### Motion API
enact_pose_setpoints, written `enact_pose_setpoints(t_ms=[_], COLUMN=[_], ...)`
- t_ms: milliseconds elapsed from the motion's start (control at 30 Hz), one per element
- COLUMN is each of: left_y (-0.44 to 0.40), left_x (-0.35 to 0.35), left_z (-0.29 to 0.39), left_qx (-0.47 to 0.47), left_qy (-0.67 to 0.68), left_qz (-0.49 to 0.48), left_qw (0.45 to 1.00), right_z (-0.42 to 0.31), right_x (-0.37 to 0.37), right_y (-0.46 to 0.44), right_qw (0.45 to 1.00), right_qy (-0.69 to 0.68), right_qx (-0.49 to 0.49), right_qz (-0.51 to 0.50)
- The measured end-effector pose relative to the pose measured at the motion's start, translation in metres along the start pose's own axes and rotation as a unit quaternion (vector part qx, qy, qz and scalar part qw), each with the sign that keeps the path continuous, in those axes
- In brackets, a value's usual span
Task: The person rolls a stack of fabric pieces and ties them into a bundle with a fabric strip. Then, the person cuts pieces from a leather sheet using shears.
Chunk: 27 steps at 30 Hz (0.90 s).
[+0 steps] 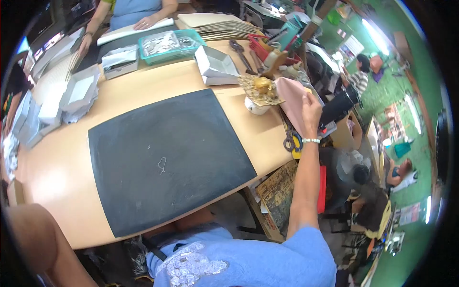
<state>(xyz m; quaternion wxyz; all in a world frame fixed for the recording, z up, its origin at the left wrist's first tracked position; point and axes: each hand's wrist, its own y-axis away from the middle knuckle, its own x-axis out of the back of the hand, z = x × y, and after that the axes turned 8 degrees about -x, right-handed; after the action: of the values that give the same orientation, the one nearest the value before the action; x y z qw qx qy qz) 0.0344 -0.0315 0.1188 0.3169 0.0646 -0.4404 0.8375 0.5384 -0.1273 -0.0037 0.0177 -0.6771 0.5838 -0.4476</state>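
My right hand (311, 111) is stretched out at the right edge of the table, its fingers closed on the edge of a dusty-pink sheet (290, 100). Just left of the sheet stands a white pot (256, 106), topped by a crusted piece of cardboard with a yellowish lump (264, 86) on it. A brush (273, 64) with a wooden handle rests behind this lump. Scissors (289, 142) with dark handles lie below the sheet. My left arm (60, 248) is bent at the lower left, and its hand is out of view. A black mat (172, 191) lies before me, with a loose thread (162, 165) on it.
Open grey-white boxes (216, 67) stand around the table (143, 100), beside a teal tray (160, 57) of silvery packets. A stack of boards (217, 26) and a red basket (260, 45) are at the back. Across the table, a co-worker's hand (147, 22) rests on white material.
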Motion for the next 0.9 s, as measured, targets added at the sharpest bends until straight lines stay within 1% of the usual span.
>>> enact_pose_setpoints(t_ms=[67,167,267,367,467,533,567,600,667,733,833,867,900], left_y=[0.0,0.0,0.0,0.003,0.001,0.001,0.001,0.001,-0.001,-0.002,0.001,0.001,0.001], left_x=[0.001,0.005,0.007,0.007,0.003,0.001,0.0,-0.001,-0.002,-0.002,-0.007,-0.009,-0.011], left_z=[-0.002,-0.002,-0.003,0.0,-0.003,-0.004,-0.006,-0.008,-0.013,-0.014,-0.019,-0.021,-0.022], left_qx=[-0.002,-0.007,-0.006,-0.005,-0.01,-0.01,-0.009,-0.005,-0.003,-0.003,0.001,0.001,0.001], left_qy=[0.001,-0.001,-0.001,0.002,0.001,0.006,0.01,0.013,0.017,0.023,0.038,0.044,0.05], left_qz=[0.001,-0.002,-0.003,-0.002,-0.006,0.0,0.002,0.004,0.005,0.01,0.017,0.018,0.02], left_qw=[1.0,1.0,1.0,1.0,1.0,1.0,1.0,1.0,1.0,1.0,0.999,0.999,0.999], right_z=[-0.005,0.002,0.005,0.005,0.004,0.01,0.013,0.014,0.009,-0.008,0.008,0.016,0.015], right_x=[0.002,-0.003,-0.01,-0.018,-0.023,-0.026,-0.029,-0.033,-0.03,-0.025,-0.034,-0.04,-0.04], right_y=[0.005,0.008,0.012,0.014,0.015,0.015,0.015,0.016,0.021,0.028,0.032,0.032,0.031], right_qw=[0.998,0.999,0.997,0.997,0.991,0.984,0.983,0.982,0.97,0.957,0.943,0.943,0.946], right_qy=[-0.035,-0.02,-0.03,0.001,0.109,0.139,0.132,0.126,0.188,0.224,0.284,0.3,0.292], right_qx=[-0.038,-0.038,-0.058,-0.061,0.008,0.075,0.097,0.118,0.125,0.002,0.017,0.027,-0.004], right_qz=[-0.019,-0.03,-0.04,-0.054,-0.078,-0.087,-0.079,-0.072,-0.095,-0.184,-0.174,-0.143,-0.142])
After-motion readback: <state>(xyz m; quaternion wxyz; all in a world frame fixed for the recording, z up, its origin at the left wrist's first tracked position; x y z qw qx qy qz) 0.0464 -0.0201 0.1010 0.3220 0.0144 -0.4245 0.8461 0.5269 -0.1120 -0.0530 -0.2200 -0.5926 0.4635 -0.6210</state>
